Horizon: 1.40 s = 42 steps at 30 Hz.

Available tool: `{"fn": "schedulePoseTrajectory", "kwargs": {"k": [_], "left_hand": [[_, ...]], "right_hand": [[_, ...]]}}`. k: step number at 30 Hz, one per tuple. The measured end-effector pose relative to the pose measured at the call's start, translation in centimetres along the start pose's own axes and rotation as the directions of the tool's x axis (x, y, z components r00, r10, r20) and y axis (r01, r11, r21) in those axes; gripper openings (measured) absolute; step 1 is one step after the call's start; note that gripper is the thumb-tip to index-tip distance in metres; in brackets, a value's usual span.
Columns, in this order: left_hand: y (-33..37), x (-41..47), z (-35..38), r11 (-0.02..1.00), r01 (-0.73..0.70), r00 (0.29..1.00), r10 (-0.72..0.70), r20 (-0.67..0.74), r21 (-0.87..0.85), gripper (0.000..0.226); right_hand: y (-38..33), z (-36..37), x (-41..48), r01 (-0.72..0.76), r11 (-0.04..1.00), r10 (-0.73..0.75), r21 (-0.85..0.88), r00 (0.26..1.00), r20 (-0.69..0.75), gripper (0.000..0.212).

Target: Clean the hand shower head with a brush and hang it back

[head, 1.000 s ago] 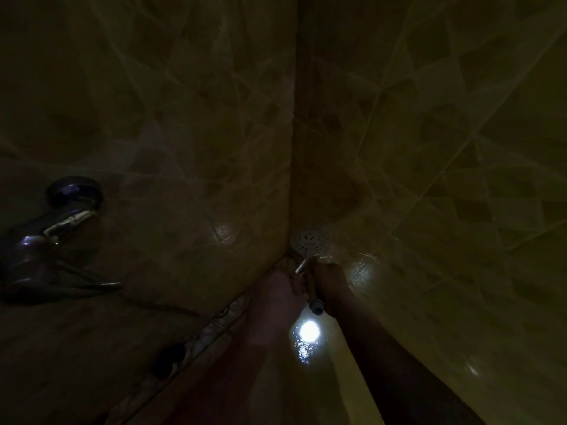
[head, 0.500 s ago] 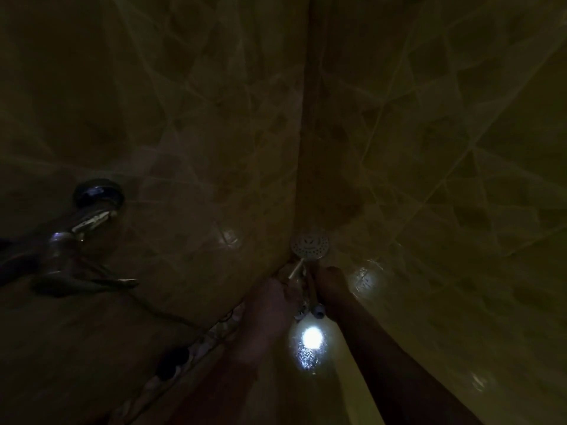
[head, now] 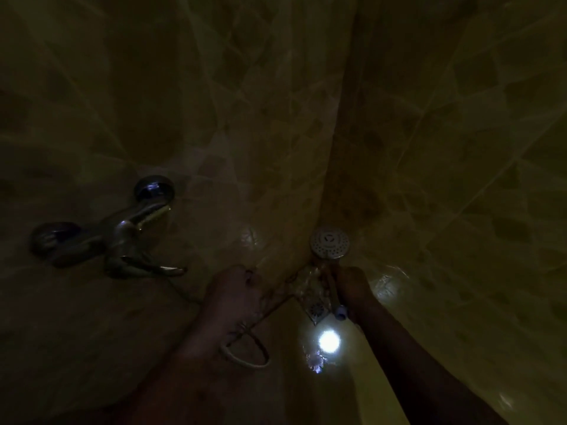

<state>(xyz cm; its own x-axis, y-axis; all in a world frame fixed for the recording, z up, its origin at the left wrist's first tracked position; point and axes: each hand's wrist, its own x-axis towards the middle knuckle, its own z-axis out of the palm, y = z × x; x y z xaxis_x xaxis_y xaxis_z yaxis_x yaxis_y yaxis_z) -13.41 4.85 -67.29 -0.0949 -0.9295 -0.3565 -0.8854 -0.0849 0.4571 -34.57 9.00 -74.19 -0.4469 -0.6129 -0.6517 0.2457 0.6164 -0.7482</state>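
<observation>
The round chrome shower head (head: 329,243) faces up at me in the dim tiled corner, its nozzle holes showing. My right hand (head: 352,289) is wrapped around its handle, whose pale end (head: 340,312) sticks out below my fist. My left hand (head: 233,292) is off to the left, apart from the shower head, with the fingers curled; it is too dark to tell whether it holds anything. A loop of pale hose (head: 245,357) hangs beside my left wrist. I see no brush.
A chrome mixer tap (head: 122,240) with two round wall mounts and a lever sticks out of the left wall. A square floor drain (head: 317,309) lies below the handle. A bright light reflects off the wet floor (head: 329,341). Tiled walls meet in the corner.
My left hand has drawn away to the left from the shower handle. My view has shifted left, bringing the whole tap into sight. The right hand keeps its hold.
</observation>
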Motion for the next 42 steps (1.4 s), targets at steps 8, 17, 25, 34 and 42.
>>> {"fn": "schedulePoseTrajectory", "kwargs": {"k": [8,17,25,34,42], "left_hand": [[-4.2,3.2,-3.5,0.997,-0.076,0.977,0.075,0.199,-0.003,0.038],[-4.6,6.1,-3.5,0.998,-0.037,0.982,0.047,0.180,-0.058,0.033],[-3.1,3.9,-2.9,0.984,-0.115,0.980,0.134,0.146,-0.133,0.032],[2.0,-0.6,-0.8,0.917,-0.173,0.962,0.236,0.138,-0.361,0.047],[10.3,-7.2,0.3,0.807,-0.251,0.905,0.391,0.166,-0.534,0.030]], "right_hand": [[-1.6,2.0,-1.6,0.021,0.999,-0.023,0.029,0.998,0.064,0.030],[-3.6,2.0,-0.9,0.154,0.987,-0.158,0.045,0.984,0.085,0.034],[-7.0,-0.5,-1.8,0.232,0.948,-0.271,0.220,0.948,0.169,0.034],[-13.2,-7.2,-6.4,0.425,0.875,-0.467,0.233,0.866,0.177,0.019],[-17.9,-15.5,-12.8,0.556,0.809,-0.575,0.190,0.816,0.059,0.018]]}}
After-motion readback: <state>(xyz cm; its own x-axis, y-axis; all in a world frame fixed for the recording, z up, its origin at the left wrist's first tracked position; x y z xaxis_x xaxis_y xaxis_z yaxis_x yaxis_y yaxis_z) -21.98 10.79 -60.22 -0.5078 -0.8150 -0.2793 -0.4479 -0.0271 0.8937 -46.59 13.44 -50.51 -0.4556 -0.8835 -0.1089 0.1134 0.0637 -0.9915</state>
